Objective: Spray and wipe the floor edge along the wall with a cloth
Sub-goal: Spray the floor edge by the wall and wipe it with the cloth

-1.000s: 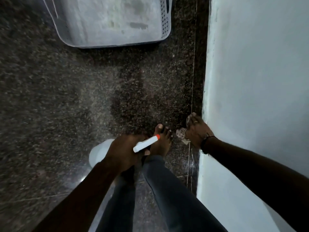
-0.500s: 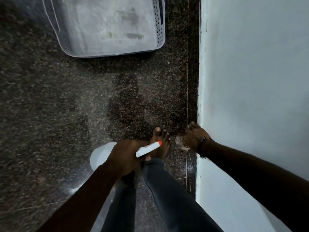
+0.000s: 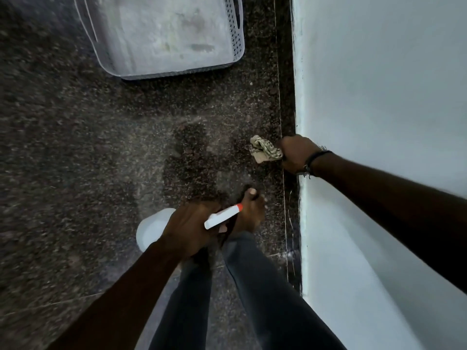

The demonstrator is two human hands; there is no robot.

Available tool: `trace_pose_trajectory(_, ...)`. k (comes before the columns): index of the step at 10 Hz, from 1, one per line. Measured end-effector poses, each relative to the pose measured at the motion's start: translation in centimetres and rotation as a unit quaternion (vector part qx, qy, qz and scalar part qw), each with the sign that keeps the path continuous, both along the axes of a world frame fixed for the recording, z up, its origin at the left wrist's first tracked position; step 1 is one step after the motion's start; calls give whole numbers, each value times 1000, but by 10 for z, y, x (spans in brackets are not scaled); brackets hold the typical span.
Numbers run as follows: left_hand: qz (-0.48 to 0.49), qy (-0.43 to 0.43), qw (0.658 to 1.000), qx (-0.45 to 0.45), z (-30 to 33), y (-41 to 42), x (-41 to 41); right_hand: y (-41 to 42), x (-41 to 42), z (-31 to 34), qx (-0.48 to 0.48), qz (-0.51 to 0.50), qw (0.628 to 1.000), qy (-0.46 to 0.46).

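- Down by the wall (image 3: pixel 379 72), the right hand (image 3: pixel 295 154) is low at the floor edge, where the dark floor (image 3: pixel 75 147) meets the pale wall.
- Its grip is closed tight like a fist, and it holds a bunched cloth (image 3: pixel 265 149).
- Most of the cloth sticks out to the left of the fist and lies on the speckled floor, just beside the thin line that runs along the wall.
- The right arm reaches in from the right side and crosses in front of the wall. A dark band (image 3: pixel 316 157) goes around the wrist.
- The left hand (image 3: pixel 189 228) is lower in the view, in front of the legs.
- Its grip is curled around the top of a white spray bottle (image 3: pixel 154 229). The fingers wrap the neck, and the round white body shows to the left of the hand.
- The bottle's white nozzle (image 3: pixel 223 216) has an orange tip and points up and to the right, toward the wall side.
- The left arm comes up from the bottom left corner.
- A bare foot (image 3: pixel 250 210) stands on the floor just past the nozzle, and dark trouser legs (image 3: pixel 265 286) fill the bottom middle.
- A pale plastic basket (image 3: pixel 236 46) with small holes in its side sits on the floor at the top, well apart from both hands.
- The floor in front of the foot has a darker patch (image 3: pixel 192 157).
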State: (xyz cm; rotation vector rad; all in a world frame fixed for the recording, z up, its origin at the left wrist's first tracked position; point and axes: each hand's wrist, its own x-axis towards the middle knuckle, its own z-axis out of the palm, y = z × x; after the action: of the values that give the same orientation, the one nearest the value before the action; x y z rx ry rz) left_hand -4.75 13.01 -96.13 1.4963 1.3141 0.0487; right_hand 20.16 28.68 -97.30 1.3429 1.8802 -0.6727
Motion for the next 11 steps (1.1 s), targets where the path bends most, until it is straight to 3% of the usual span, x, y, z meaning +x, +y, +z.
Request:
trace_pose_trajectory(1,15,-19,1000,2,-3,-19,-3,-21,1,-12,-29,67,996,-55)
trace_pose_trajectory(2,32,-18,999,-10,-18,-38,-8,-60,19,-42,-21,217,969,-118)
trace_pose_trajectory(3,82,-32,996,-27,-35,-58,-11,-109,43,-88,-7,293,950,-107)
trace_pose_trajectory(4,101,-48,993,-39,-34,-74,-6,-127,32,-69,-97,359,912,-172)
trace_pose_trajectory(5,30,-18,999,-22,-36,-83,0,-122,45,-78,-85,253,956,-122)
trace_pose_trajectory(6,31,-2,998,-48,-35,-84,5,-132,40,-64,-145,289,922,-213)
trace_pose_trajectory(7,28,-16,998,-63,-27,-76,14,-139,33,-55,-149,309,910,-235)
trace_pose_trajectory(8,9,-3,999,-54,-27,-70,19,-123,25,-37,-267,-115,954,71)
trace_pose_trajectory(9,2,-1,999,-48,-27,-68,24,-141,37,-42,-108,195,972,-77)
trace_pose_trajectory(10,17,0,999,-45,-23,-65,28,-154,54,-62,-117,98,988,-25)
trace_pose_trajectory(11,-3,1,1000,-22,-18,-64,32,-145,25,-37,-142,136,977,-76)
